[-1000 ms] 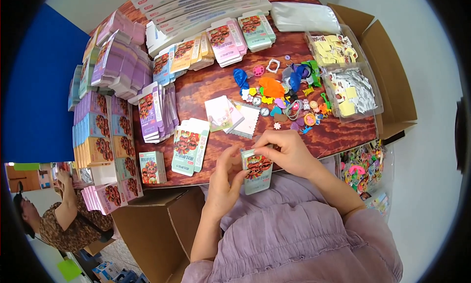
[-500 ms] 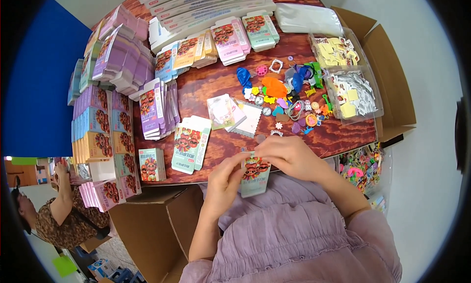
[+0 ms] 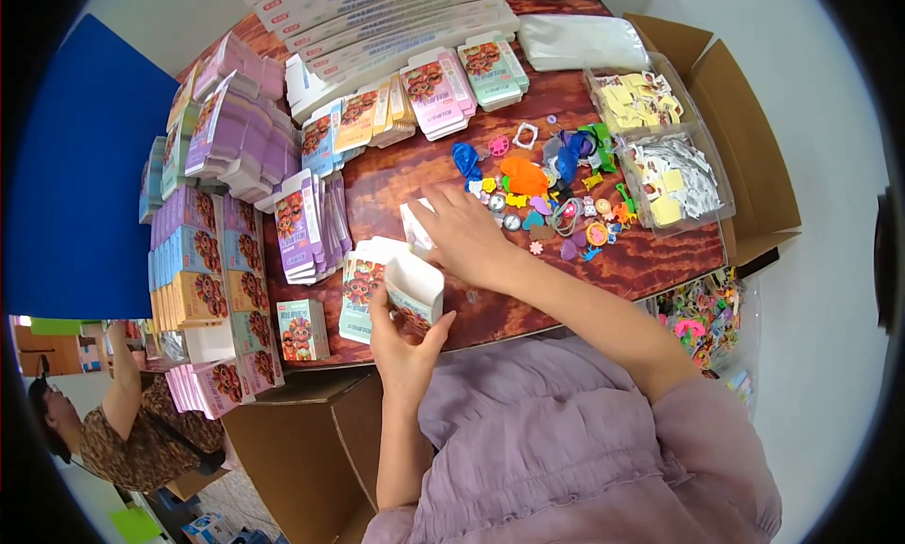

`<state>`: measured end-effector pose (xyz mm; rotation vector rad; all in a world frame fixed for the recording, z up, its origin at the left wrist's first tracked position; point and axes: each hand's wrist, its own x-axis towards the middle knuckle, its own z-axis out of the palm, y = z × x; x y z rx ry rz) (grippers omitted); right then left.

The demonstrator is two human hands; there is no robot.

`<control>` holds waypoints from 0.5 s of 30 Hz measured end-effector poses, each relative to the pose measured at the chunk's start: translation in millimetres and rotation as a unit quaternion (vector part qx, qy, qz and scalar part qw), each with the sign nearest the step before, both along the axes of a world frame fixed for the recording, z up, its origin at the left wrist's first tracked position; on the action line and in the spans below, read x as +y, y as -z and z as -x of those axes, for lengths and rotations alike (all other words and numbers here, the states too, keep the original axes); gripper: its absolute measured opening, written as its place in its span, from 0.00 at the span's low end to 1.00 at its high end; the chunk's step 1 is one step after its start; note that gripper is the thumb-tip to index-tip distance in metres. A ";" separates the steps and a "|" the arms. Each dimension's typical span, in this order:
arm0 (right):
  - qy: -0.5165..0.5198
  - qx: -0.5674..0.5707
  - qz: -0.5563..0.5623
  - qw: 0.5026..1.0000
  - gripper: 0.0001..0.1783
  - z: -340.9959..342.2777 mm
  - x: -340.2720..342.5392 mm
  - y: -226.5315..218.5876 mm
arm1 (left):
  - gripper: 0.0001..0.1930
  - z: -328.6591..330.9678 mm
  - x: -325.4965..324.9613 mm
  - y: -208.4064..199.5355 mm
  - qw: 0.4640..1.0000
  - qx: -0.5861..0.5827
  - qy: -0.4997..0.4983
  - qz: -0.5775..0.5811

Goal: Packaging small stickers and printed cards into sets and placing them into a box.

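My left hand (image 3: 403,341) grips a small green carton (image 3: 424,313) with its top unfolded. The carton's white inside faces up, and its printed side is partly covered by my fingers. Just beyond it, my right hand (image 3: 462,231) is closed over the small stack of cards (image 3: 413,225) on the table, fingers at the far edge and thumb at the near one. Most of the stack is hidden under that hand. A few flat green cartons (image 3: 358,294) lie beside my left hand, partly behind the held one.
Small colourful toys (image 3: 566,190) are spread right of centre. Clear trays of yellow and white pieces (image 3: 671,181) stand at the right edge, beside an open cardboard box (image 3: 759,157). Purple flat cartons (image 3: 302,225) and filled box stacks (image 3: 203,252) line the left. A co-worker (image 3: 132,421) is at far left.
The carton went from lying shut between both hands near my lap to being held opened over the table edge. My right hand left it and reached forward onto the cards.
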<state>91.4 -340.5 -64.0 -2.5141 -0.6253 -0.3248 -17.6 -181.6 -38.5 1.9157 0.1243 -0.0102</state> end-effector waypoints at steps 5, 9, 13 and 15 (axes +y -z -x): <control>-0.021 -0.011 0.085 0.996 0.34 -17.3 7.1 0.0 | 0.42 11.0 14.1 6.7 0.994 -0.021 -0.001 -0.103; -0.007 -0.117 0.019 0.993 0.32 -31.8 -7.5 19.4 | 0.42 10.5 15.8 -4.5 0.983 -0.039 0.015 -0.176; 0.043 0.140 -0.165 0.975 0.17 -45.3 -23.6 10.8 | 0.43 9.2 13.6 -4.4 0.984 -0.023 0.031 -0.172; 0.065 0.266 -0.249 0.929 0.08 -46.8 -31.7 9.2 | 0.42 9.4 11.3 -1.7 0.981 -0.036 0.030 -0.188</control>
